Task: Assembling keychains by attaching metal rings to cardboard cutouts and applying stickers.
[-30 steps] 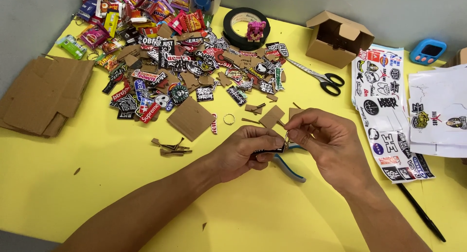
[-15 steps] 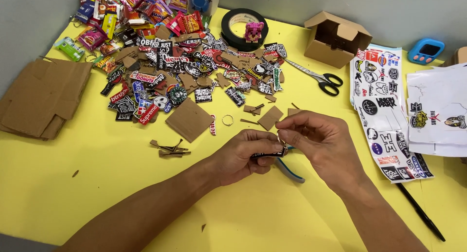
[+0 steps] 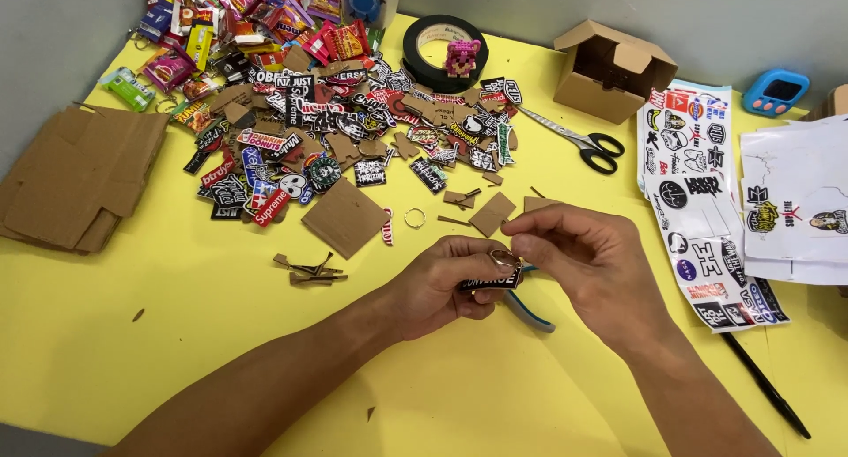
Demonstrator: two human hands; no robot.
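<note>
Pinching a metal ring point(image 3: 504, 259) on a sticker tag point(image 3: 488, 281), both hands (left point(image 3: 439, 285), right point(image 3: 587, 263)), pliers point(image 3: 530, 311) beneath, scissors point(image 3: 579, 143) beyond.

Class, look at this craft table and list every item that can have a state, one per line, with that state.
Small cardboard box: flaps open, upright.
Scissors: blades shut, lying flat.
Black tape roll: lying flat, a pink figure on it.
Loose metal ring: lying on the yellow table, untouched.
Black charm: held in the left hand.
Small ring: pinched by the right hand at the charm's top.
Blue-handled pliers: lying under the hands.
</note>
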